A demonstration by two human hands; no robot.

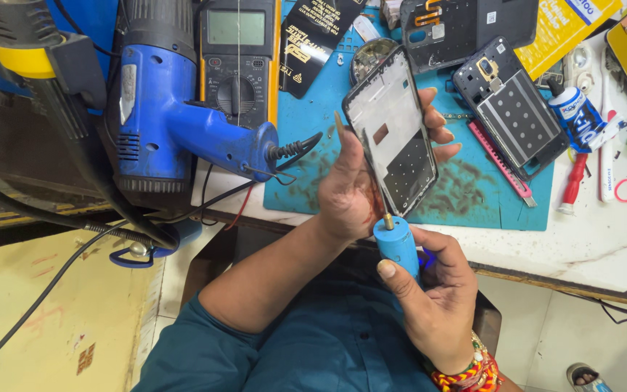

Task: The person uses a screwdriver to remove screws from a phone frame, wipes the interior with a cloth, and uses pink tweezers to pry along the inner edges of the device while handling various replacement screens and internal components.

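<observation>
Phone frame (pixel 392 123), light and fragile, is gripped at its edges by left hand (pixel 353 192); blue tool (pixel 398 247) is clasped by right hand (pixel 437 297).

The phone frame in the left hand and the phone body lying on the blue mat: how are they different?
The phone frame is held up in the left hand, while the phone body lies flat on the blue mat, untouched. The frame is pale inside with a dark lower part; the body is dark with a dotted grey panel. The right hand holds a blue tool at the frame. Both are opened phone parts.
</observation>
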